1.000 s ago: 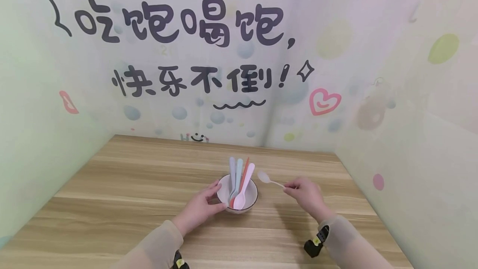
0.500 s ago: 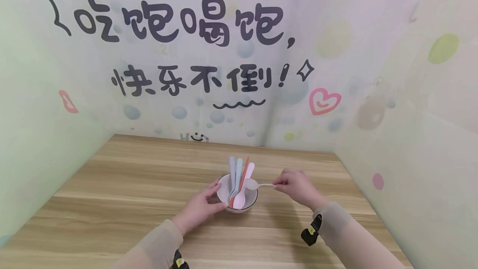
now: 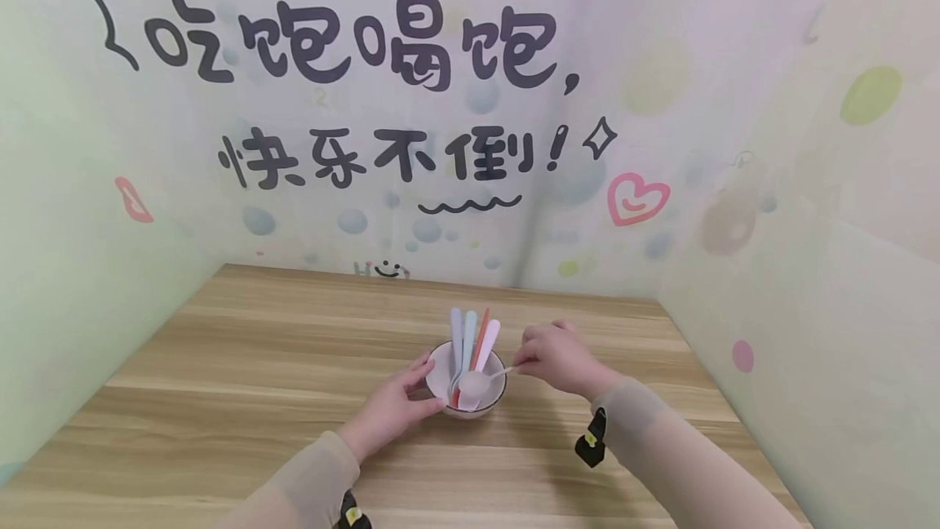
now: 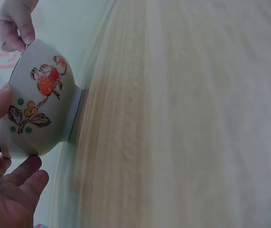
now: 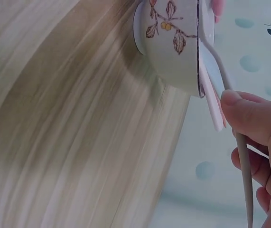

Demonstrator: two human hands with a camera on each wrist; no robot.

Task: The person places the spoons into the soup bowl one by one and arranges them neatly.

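Note:
My left hand (image 3: 392,406) holds a white bowl (image 3: 441,370) at its left side, thumb by the near rim and fingers round the far side. A dark line edges the rim, and the left wrist view shows fruit and leaves painted on the outer wall (image 4: 26,137). Between thumb and fingers my right hand (image 3: 561,357) pinches a whitish spoon (image 3: 473,384) by its handle (image 5: 243,161). The spoon's head is over the bowl, overlapping utensils leaning inside. Those have a lavender handle (image 3: 456,329), a light blue one (image 3: 469,331), a thin red-orange one (image 3: 481,337) and a pink one (image 3: 489,341).
The bowl stands on a wood-grain table (image 3: 294,366). Behind the table rises a pale back wall (image 3: 470,251) with dark lettering, and side walls flank it. A dark strapped device (image 3: 591,441) sits at the right wrist.
My right hand has moved left, bringing the spoon from the right of the bowl to over its inside. The left hand and the bowl have stayed in place.

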